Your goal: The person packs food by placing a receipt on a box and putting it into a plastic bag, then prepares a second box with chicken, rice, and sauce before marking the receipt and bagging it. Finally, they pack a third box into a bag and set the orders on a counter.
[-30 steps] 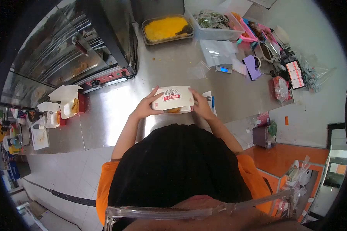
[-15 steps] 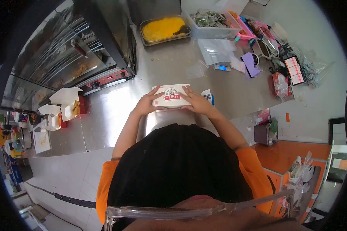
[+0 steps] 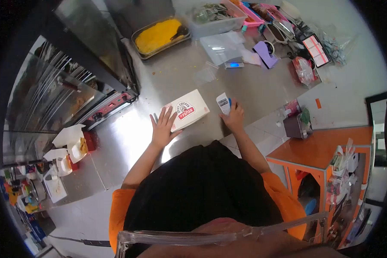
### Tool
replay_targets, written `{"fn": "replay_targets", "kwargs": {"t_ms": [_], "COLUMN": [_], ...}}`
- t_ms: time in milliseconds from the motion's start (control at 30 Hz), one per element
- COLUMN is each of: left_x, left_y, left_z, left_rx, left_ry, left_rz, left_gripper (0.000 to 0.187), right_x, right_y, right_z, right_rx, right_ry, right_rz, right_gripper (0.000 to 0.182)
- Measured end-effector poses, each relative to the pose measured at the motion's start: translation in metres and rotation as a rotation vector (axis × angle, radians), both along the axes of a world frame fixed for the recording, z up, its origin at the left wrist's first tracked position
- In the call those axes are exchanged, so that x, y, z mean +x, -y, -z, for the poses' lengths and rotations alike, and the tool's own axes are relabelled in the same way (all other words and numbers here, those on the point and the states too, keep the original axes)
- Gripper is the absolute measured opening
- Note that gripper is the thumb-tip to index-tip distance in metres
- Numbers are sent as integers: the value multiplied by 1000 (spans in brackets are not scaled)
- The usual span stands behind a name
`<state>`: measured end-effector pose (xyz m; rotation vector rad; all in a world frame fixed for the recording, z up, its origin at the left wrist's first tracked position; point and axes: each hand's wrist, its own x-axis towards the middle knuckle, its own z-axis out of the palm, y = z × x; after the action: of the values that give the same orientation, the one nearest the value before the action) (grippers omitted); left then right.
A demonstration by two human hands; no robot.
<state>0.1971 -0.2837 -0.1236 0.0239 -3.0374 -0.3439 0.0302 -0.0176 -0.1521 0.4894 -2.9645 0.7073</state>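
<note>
A white takeaway box (image 3: 189,111) printed "Spicy Chicken" lies closed on the metal counter, turned at an angle. My left hand (image 3: 162,128) rests against its left end, fingers spread over the lid's edge. To the right of the box, my right hand (image 3: 234,116) has its fingers closed around a white printed slip (image 3: 223,104). Something small and blue (image 3: 230,102) shows between the slip and my fingers; its kind cannot be made out.
A tray of yellow food (image 3: 159,36) stands at the back, beside a clear bin of sachets (image 3: 215,19). A small scale (image 3: 234,65) and purple piece (image 3: 265,54) lie behind my right hand. The glass warmer (image 3: 69,94) and opened food boxes (image 3: 77,146) are at left.
My right hand has left the box and closed on the slip to its right. The box has turned, its right end swinging away from me. My view has shifted a little.
</note>
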Motion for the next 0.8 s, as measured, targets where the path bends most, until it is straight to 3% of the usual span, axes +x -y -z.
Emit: {"fn": "replay_targets", "kwargs": {"t_ms": [167, 267, 433, 533, 567, 667, 733, 767, 800], "left_x": [-20, -58, -148, -196, -207, -237, -243, -242, -242], "left_y": [-65, -106, -179, -222, -232, -257, -266, -269, -269], "left_z": [-3, 0, -37, -15, -10, -8, -4, -4, -6], "left_rx": [-69, -43, 76, 135, 143, 243, 404, 334, 262], "left_ry": [14, -32, 97, -222, -199, -175, -209, -217, -230], "left_rz": [-68, 29, 64, 80, 78, 24, -73, -52, -30], "left_gripper": [75, 67, 61, 68, 70, 75, 78, 77, 76], "right_x": [-60, -114, -205, -245, -252, -239, -208, -198, -192], "right_y": [-43, -68, -111, -137, -143, -145, -136, -136, -133], "right_z": [13, 27, 14, 3, -5, -19, -27, -48, -40], "right_rx": [-57, -214, -344, -378, -387, -635, -795, -503, -541], "right_ry": [205, 121, -22, -121, -147, -109, 400, 531, 228], "right_rz": [134, 62, -34, -39, -31, -237, -359, -398, -568], "right_gripper": [82, 75, 48, 32, 27, 25, 33, 39, 47]}}
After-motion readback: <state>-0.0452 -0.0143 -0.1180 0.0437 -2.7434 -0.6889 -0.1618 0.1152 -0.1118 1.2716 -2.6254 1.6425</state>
